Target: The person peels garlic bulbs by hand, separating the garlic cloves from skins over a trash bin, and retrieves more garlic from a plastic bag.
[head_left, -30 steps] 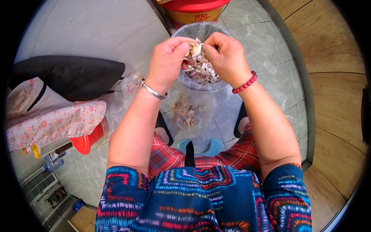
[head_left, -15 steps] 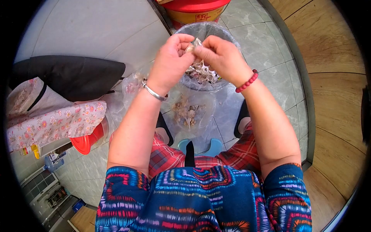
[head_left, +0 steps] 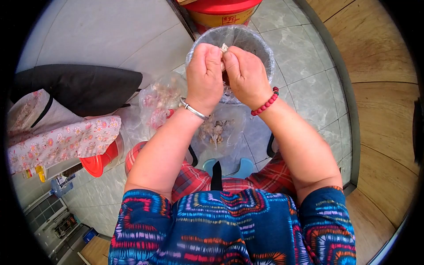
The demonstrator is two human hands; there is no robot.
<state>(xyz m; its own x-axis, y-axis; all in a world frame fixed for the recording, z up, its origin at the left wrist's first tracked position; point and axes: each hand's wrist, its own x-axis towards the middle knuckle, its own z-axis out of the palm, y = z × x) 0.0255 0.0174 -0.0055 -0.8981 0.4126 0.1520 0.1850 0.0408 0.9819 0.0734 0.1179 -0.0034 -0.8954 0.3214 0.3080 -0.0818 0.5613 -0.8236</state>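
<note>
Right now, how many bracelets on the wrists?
2: a silver bangle on the left wrist and a red beaded bracelet on the right wrist. None looks hidden.

Grey marbled floor tiles (head_left: 309, 95) between pale panelling (head_left: 106, 33) and brown wood-grain panels (head_left: 384, 115)

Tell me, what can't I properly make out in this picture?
All in the head view:
- Garlic: mostly hidden by the left hand and right hand, so its full shape can't be told.
- Plastic-lined bin: its contents are largely hidden behind both hands.
- Red-lidded bucket: cut off by the top edge.
- Clear plastic bag on the floor: the bits are too small to identify.
</note>
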